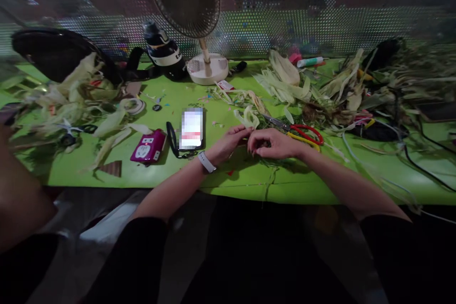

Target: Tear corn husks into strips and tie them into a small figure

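Observation:
My left hand (231, 142), with a white watch on its wrist, and my right hand (273, 144) meet over the green table (221, 180) near its front edge. Both have their fingers curled together around a small thing between them that I cannot make out; thin green stems lie under them. A curled pale husk strip (248, 117) lies just beyond my left fingers. Red-and-yellow handled scissors (301, 132) rest right behind my right hand.
A phone (191, 128) and a magenta gadget (148, 147) lie left of my hands. A desk fan (199, 19), a dark bottle (164, 51) and a glue stick (309, 61) stand at the back. Heaps of pale husks (81, 99) cover both sides. Another person's arm (17, 194) shows at far left.

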### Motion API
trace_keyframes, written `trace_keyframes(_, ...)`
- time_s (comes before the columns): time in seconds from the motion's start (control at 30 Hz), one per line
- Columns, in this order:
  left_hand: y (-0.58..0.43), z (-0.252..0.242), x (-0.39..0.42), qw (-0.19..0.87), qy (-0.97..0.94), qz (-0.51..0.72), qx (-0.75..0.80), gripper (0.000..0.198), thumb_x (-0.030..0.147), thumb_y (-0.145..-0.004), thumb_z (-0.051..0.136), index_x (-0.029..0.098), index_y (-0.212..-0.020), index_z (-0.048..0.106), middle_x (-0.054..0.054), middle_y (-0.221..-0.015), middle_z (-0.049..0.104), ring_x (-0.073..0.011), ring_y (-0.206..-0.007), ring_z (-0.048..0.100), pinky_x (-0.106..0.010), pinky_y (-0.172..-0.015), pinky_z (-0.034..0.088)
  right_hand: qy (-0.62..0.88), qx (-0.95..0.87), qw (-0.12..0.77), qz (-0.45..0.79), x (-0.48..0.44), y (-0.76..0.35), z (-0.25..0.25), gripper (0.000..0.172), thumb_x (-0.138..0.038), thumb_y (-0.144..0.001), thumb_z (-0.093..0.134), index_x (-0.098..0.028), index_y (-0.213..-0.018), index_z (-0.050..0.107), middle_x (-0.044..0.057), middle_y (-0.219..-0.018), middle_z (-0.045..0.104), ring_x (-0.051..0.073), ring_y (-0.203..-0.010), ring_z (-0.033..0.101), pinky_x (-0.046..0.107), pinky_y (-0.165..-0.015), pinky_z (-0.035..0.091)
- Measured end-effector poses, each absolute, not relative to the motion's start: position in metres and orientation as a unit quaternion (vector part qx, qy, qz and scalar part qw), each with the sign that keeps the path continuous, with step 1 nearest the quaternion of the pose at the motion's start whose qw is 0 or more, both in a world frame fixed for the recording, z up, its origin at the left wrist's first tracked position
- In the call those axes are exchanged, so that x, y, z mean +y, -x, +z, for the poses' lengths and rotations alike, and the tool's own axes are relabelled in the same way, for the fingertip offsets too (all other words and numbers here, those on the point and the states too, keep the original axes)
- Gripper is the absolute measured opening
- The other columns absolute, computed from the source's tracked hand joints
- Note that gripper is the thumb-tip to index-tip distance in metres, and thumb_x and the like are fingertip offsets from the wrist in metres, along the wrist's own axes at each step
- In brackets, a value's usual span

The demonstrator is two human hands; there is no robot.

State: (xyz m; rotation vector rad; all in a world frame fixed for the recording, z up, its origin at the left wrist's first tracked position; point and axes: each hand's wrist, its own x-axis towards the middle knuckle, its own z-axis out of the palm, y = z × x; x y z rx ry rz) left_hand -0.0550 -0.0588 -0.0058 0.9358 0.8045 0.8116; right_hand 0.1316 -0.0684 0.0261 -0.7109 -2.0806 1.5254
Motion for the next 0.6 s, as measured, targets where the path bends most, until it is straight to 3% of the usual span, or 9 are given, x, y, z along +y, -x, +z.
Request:
trace_keyframes(0.07, 0.061, 0.002, -0.056, 0.716, -0.442, 0.379, 0.384, 0.032, 0.044, -0.075, 0.082, 0.016, -0.078, 0.065, 0.002, -0.071, 0.067, -0.0071, -0.059, 0.057, -0.02, -0.058, 0.045, 0.265, -0.757, 0.25, 0.542, -0.067, -0.135, 0.028, 0.013, -0.018, -0.076, 0.063, -0.018, -0.088, 0.066, 0.002, -0.088, 0.071, 0.013, -0.069, 0.065, 0.027, -0.064, 0.054)
trace_keyframes(0.13, 0.07, 0.018, -0.052, 0.695, -0.497, 0.344, 0.389, 0.033, 0.047, -0.083, 0.074, 0.017, -0.078, 0.063, 0.001, -0.065, 0.065, -0.0081, -0.054, 0.055, -0.021, -0.054, 0.042, 0.303, -0.731, 0.349, 0.501, -0.062, -0.141, 0.03, 0.011, -0.023, -0.081, 0.06, -0.019, -0.089, 0.067, 0.003, -0.091, 0.071, 0.013, -0.068, 0.065, 0.029, -0.066, 0.055)
trace_keyframes(0.2, 0.078, 0.041, -0.048, 0.65, -0.58, 0.312, 0.379, 0.028, 0.045, -0.088, 0.069, 0.018, -0.081, 0.067, 0.003, -0.055, 0.056, -0.0055, -0.046, 0.042, -0.02, -0.047, 0.031, 0.343, -0.704, 0.467, 0.411, -0.054, -0.147, 0.034, 0.012, -0.027, -0.083, 0.06, -0.021, -0.09, 0.068, 0.003, -0.093, 0.072, 0.015, -0.076, 0.066, 0.032, -0.074, 0.056)
trace_keyframes(0.27, 0.085, 0.072, -0.045, 0.592, -0.661, 0.262, 0.379, 0.024, 0.039, -0.089, 0.07, 0.017, -0.077, 0.07, 0.003, -0.052, 0.052, -0.0055, -0.045, 0.04, -0.021, -0.047, 0.028, 0.355, -0.695, 0.531, 0.33, -0.047, -0.152, 0.039, 0.018, -0.034, -0.083, 0.064, -0.022, -0.097, 0.069, 0.004, -0.103, 0.073, 0.019, -0.095, 0.067, 0.037, -0.089, 0.055)
trace_keyframes(0.4, 0.084, 0.136, -0.037, 0.52, -0.743, 0.18, 0.382, 0.02, 0.026, -0.075, 0.082, 0.017, -0.062, 0.069, 0.0, -0.053, 0.054, -0.01, -0.05, 0.052, -0.023, -0.05, 0.034, 0.319, -0.726, 0.508, 0.336, -0.048, -0.156, 0.05, 0.044, -0.052, -0.084, 0.07, -0.027, -0.12, 0.067, 0.005, -0.131, 0.067, 0.024, -0.127, 0.057, 0.043, -0.11, 0.044)
trace_keyframes(0.47, 0.08, 0.16, -0.029, 0.485, -0.755, 0.172, 0.407, 0.012, 0.022, -0.071, 0.083, 0.018, -0.066, 0.073, 0.001, -0.054, 0.055, -0.0127, -0.054, 0.058, -0.023, -0.052, 0.036, 0.308, -0.731, 0.451, 0.409, -0.052, -0.155, 0.053, 0.047, -0.06, -0.084, 0.07, -0.026, -0.116, 0.07, 0.005, -0.12, 0.071, 0.023, -0.118, 0.061, 0.04, -0.105, 0.047)
trace_keyframes(0.53, 0.075, 0.174, -0.019, 0.452, -0.738, 0.239, 0.441, 0.008, 0.025, -0.073, 0.08, 0.019, -0.071, 0.075, 0.001, -0.055, 0.054, -0.0147, -0.058, 0.062, -0.023, -0.053, 0.037, 0.315, -0.715, 0.409, 0.471, -0.054, -0.153, 0.053, 0.049, -0.066, -0.079, 0.072, -0.022, -0.1, 0.073, 0.003, -0.093, 0.071, 0.019, -0.092, 0.064, 0.033, -0.086, 0.051)
trace_keyframes(0.6, 0.072, 0.179, -0.007, 0.444, -0.708, 0.303, 0.459, 0.01, 0.029, -0.076, 0.079, 0.019, -0.078, 0.077, 0.0, -0.055, 0.053, -0.0168, -0.061, 0.065, -0.023, -0.054, 0.038, 0.327, -0.686, 0.415, 0.5, -0.054, -0.151, 0.05, 0.051, -0.069, -0.073, 0.076, -0.019, -0.085, 0.072, -0.001, -0.074, 0.062, 0.013, -0.072, 0.055, 0.028, -0.071, 0.047)
